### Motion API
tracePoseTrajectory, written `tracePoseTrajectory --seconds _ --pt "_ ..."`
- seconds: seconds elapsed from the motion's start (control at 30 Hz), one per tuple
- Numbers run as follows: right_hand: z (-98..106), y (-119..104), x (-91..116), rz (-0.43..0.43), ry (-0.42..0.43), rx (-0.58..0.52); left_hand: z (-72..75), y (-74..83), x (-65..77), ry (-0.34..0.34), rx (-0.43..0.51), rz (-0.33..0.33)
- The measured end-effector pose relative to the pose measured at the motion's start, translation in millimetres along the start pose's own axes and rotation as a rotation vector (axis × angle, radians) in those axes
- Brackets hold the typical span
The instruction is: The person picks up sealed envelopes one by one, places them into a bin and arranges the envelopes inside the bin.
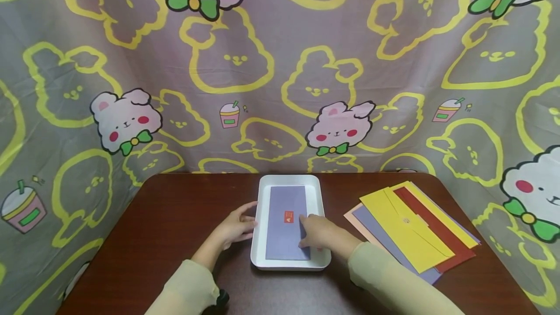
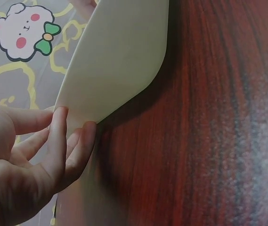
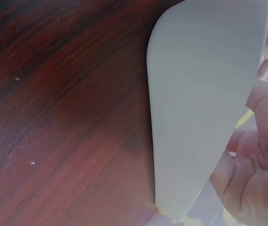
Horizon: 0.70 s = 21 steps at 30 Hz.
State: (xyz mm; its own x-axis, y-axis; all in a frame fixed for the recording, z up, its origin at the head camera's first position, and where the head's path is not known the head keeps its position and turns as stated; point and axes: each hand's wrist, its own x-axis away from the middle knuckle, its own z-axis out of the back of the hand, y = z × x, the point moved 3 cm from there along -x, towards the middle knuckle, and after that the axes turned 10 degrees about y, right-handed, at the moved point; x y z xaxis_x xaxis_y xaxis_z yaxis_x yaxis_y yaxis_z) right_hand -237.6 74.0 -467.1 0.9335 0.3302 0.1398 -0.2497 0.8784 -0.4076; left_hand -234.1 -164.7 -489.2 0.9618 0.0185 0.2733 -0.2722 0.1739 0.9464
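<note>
A white tray [image 1: 290,264] stands at the middle of the table, and a purple envelope [image 1: 284,239] with a small red heart sticker [image 1: 288,216] lies lengthwise inside it. My left hand [image 1: 234,227] is at the tray's left side; the left wrist view shows its fingertips touching the outer wall [image 2: 110,61] near the rim. My right hand [image 1: 319,231] reaches over the tray's right rim, with its index finger and thumb apart on the envelope's right edge. In the right wrist view the tray's wall [image 3: 199,103] hides those fingertips.
To the right, a fanned stack of envelopes lies on the dark wood table [image 1: 175,218]: a yellow envelope [image 1: 402,227] on top, with a red envelope [image 1: 457,252], purple ones and a peach one beneath. Behind the table hangs a cartoon-print curtain [image 1: 280,81].
</note>
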Motion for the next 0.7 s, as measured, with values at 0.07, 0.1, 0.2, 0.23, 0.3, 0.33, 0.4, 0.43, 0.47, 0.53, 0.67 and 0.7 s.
tracePoseTrajectory --seconds 0.07,0.1,0.2,0.23,0.3,0.33,0.4,0.43,0.47,0.53,0.67,0.7 --pt "1 0 0 0.003 -0.004 0.000 -0.1 0.2 0.4 0.001 -0.003 0.001" --pt "2 0 1 0.005 -0.006 -0.002 -0.1 0.5 0.6 0.002 -0.004 0.002" --pt "5 0 1 0.010 -0.005 -0.008 -0.3 1.5 1.5 0.004 -0.006 0.007" --pt "7 0 1 0.018 0.000 -0.010 -0.3 1.8 1.6 0.004 -0.005 0.008" --pt "10 -1 2 0.034 0.009 -0.027 -0.3 2.6 1.6 0.003 -0.006 0.004" --pt "12 -1 2 0.040 0.017 -0.038 -0.3 2.8 1.6 0.003 -0.008 0.003" --pt "17 -1 2 0.057 0.033 -0.058 -0.2 2.9 1.5 0.003 -0.009 0.001" --pt "20 -1 2 0.067 0.039 -0.063 -0.1 2.8 1.5 0.003 -0.010 0.000" --pt "23 -1 2 0.071 0.044 -0.073 0.0 2.8 1.5 0.002 -0.012 -0.001" --pt "27 0 3 0.082 0.057 -0.087 -0.1 2.7 2.0 0.001 -0.010 0.000" --pt "36 1 2 0.133 0.093 -0.093 0.0 2.4 2.2 -0.003 -0.014 0.000" --pt "39 1 2 0.150 0.106 -0.095 0.0 2.4 2.4 -0.004 -0.014 0.002"
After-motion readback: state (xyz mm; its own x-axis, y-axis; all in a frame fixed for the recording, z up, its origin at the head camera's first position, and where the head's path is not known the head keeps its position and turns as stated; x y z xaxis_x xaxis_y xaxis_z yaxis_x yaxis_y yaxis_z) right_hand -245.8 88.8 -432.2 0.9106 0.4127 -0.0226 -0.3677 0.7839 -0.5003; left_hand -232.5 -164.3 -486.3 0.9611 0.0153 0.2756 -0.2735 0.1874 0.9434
